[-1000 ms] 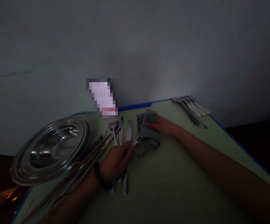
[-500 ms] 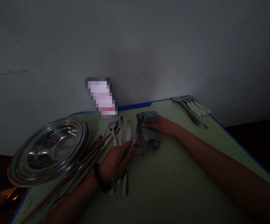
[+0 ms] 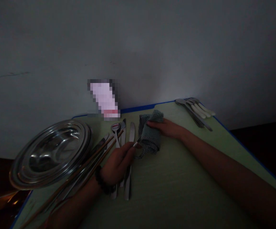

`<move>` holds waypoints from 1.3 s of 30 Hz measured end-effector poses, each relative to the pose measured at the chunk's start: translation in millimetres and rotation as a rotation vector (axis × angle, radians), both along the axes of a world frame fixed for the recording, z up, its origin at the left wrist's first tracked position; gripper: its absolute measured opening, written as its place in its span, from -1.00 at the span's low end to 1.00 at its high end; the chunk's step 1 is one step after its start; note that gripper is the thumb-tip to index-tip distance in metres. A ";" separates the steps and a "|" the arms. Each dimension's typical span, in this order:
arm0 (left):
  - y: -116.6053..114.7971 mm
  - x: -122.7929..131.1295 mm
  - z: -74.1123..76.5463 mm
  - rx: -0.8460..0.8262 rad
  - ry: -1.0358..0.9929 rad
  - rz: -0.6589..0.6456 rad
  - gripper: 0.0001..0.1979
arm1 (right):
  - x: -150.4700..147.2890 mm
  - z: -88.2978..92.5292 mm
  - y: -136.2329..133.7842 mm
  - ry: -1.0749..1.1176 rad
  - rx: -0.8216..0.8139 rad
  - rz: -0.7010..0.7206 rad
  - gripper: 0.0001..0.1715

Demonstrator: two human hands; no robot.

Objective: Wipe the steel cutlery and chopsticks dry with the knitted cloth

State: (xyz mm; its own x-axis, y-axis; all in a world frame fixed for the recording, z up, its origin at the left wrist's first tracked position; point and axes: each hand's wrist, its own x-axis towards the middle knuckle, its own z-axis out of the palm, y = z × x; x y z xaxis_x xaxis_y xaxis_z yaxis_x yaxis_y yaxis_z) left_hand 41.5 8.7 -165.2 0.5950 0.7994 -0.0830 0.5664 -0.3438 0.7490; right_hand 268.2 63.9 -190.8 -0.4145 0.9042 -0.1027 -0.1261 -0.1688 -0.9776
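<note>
Left hand [image 3: 119,163] pinches one slim metal utensil [image 3: 135,144], its far end hidden by the checked cloth [image 3: 151,135] bunched in the right hand [image 3: 168,128], over the table [image 3: 176,178]. A loose pinch could drop it onto the table knife [image 3: 132,132] beneath. Counted: one cloth, two chopsticks [image 3: 97,152], at least three white-handled forks [image 3: 201,110]; stacked metal plates [image 3: 21,168], uncountable.

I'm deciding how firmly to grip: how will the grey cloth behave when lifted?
The grey cloth is probably floppy, since it bunches in folds in the right hand and trails loosely below. It looks like thin fabric, so likely light. Its textured weave suggests little slipping.
</note>
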 end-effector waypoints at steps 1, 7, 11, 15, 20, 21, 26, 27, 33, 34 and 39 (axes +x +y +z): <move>0.1 -0.4 -0.3 -0.003 -0.007 0.008 -0.65 | 1.6 0.7 0.3 0.008 0.005 0.039 -0.69; -0.4 1.5 4.8 0.072 0.029 -0.025 -0.67 | 6.9 10.1 0.5 -0.105 0.144 0.100 -0.69; -0.5 2.6 5.9 0.073 0.050 -0.048 -0.67 | 2.8 10.2 -0.5 -0.125 0.130 0.035 -0.68; -0.5 1.8 4.1 0.037 0.023 -0.041 -0.68 | -2.2 5.7 -1.5 -0.096 0.039 -0.100 -0.56; -0.1 0.6 0.0 -0.038 -0.067 0.034 -0.69 | -6.1 -0.4 -0.7 0.040 -0.077 -0.117 -0.43; 0.1 0.5 -1.1 -0.055 -0.083 0.049 -0.69 | -6.6 -2.1 0.3 0.056 -0.106 -0.134 -0.42; -0.1 0.5 -5.7 -0.087 -0.177 0.123 -0.69 | -5.3 -6.1 7.1 0.161 -0.171 -0.270 -0.42; -0.5 0.3 -6.2 -0.093 -0.207 0.140 -0.69 | -4.4 -4.4 7.0 0.175 -0.155 -0.277 -0.45; -5.4 -0.4 -4.1 -0.028 -0.279 0.235 -0.70 | -9.3 12.8 -8.1 -0.215 0.123 0.016 -0.67; -6.1 -0.5 -3.3 -0.011 -0.284 0.237 -0.70 | -12.7 13.2 -10.3 -0.273 0.195 0.077 -0.65; -7.4 -1.5 -0.4 0.054 -0.291 0.221 -0.72 | -26.8 5.4 -11.9 -0.262 0.412 -0.172 -0.38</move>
